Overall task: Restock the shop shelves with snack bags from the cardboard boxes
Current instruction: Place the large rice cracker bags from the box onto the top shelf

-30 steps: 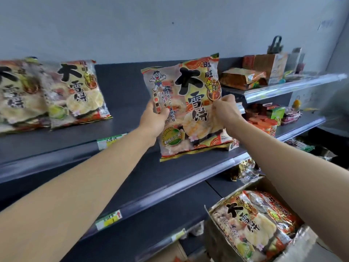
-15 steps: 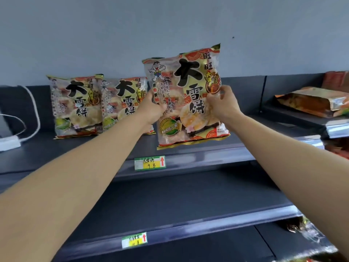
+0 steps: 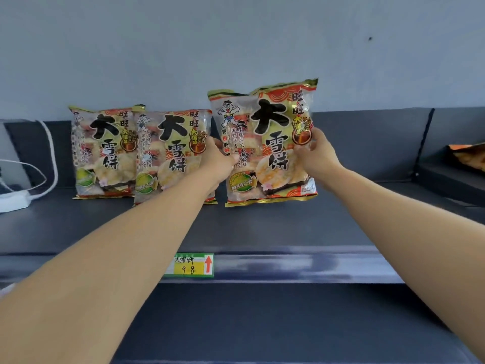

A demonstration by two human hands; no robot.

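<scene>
Three snack bags of the same print stand in a row on the upper shelf (image 3: 262, 227), upright before its dark back panel. At the far left of that shelf lies a white plug block (image 3: 11, 202), with a white cable (image 3: 51, 158) looping up from it. Next comes the first bag (image 3: 101, 153), then the second bag (image 3: 170, 156), whose left edge overlaps the first one's right edge. Below the second bag, on the shelf's front rail, sits a green and yellow price tag (image 3: 193, 265) with a red arrow pointing up. The left hand (image 3: 219, 160) grips the left edge of the third bag (image 3: 265, 143), thumb on its front face, and hides part of the second bag's right side. The third bag is upright, just beside the second, with its bottom edge down at the shelf surface; whether it rests there cannot be told. The right hand (image 3: 319, 156) holds the bag's right edge, fingers curled round it. At the far right an orange packet (image 3: 468, 156) lies on a neighbouring shelf section. A lower shelf (image 3: 262, 324) runs beneath.
</scene>
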